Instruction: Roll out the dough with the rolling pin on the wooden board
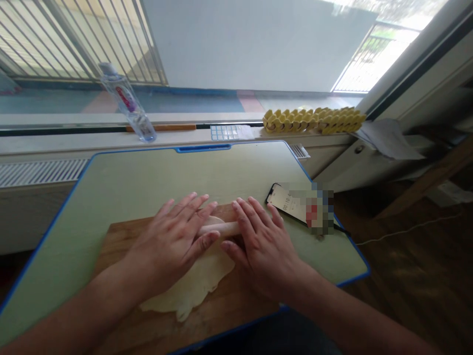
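Both hands lie over a pale rolling pin point(223, 228), whose bare middle shows between them while its ends are hidden under the palms. My left hand point(173, 234) rests on its left part, fingers stretched forward and the thumb on the near side. On its right part is my right hand point(258, 234), open too, fingers reaching past the pin. Beneath them a thin sheet of dough point(201, 281) with an uneven edge spreads over a wooden board point(121, 246). Some of the dough's far part shows just beyond the pin.
The board lies on a light green table point(148, 177) with a blue rim. A phone point(286, 202) showing a timer lies at the right. On the sill behind stand a clear bottle point(129, 106) and yellow egg-carton-like trays point(314, 121), below a window.
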The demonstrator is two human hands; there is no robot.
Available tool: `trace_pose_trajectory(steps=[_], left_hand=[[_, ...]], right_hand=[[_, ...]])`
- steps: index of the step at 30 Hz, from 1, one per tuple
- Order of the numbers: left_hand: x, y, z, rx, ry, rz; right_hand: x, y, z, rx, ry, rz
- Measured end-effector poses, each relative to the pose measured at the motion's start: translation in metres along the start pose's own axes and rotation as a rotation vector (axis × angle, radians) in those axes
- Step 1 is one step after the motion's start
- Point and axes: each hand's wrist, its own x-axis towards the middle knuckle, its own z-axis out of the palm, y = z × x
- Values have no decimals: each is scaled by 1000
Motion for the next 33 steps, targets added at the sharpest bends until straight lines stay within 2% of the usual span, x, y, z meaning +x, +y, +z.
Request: trace_pose_trajectory(steps=[6,18,24,29,33], left_hand=[[5,-5,1,-13,0,-2],[-40,22,-2,-35,84,106],[-51,29,-1,-3,136,116],[-40,23,-3,-15,78,94],[-16,9,-1,-17,8,28]], right_hand=[[6,-5,0,12,-15,15],[-45,-10,-4,21,0,-100],[-55,-8,-7,18,10,-140],[-44,-6,-3,19,-4,-94],[-18,-3,0,11,0,-46]])
